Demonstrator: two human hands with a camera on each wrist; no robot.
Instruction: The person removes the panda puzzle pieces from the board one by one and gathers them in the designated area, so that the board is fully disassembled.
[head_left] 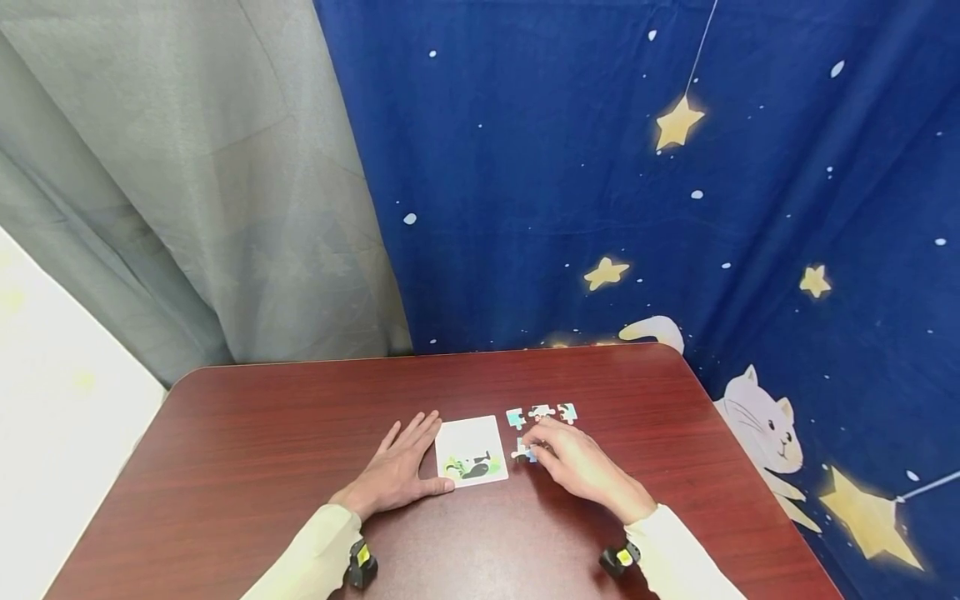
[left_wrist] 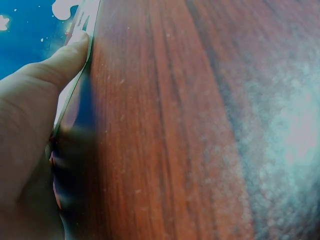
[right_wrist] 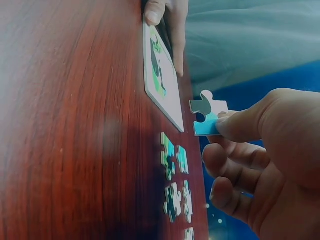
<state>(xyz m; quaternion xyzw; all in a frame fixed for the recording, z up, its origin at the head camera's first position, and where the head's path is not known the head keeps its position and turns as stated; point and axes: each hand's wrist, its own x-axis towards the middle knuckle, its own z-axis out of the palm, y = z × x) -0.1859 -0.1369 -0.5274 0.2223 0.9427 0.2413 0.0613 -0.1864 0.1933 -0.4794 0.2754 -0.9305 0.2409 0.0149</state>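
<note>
My right hand pinches a blue and white jigsaw piece between thumb and fingertips, raised above the table in the right wrist view. My left hand lies spread on the table at the left side of a square white puzzle board. Its thumb rests on the board's near left corner. Green and black picture parts fill the board's near strip; the rest is white. Several loose jigsaw pieces, among them a light blue one, lie right of the board, some partly hidden by my right hand.
The reddish-brown wooden table has a rounded far edge. Behind it hang a grey curtain and a blue curtain with stars and a white cat.
</note>
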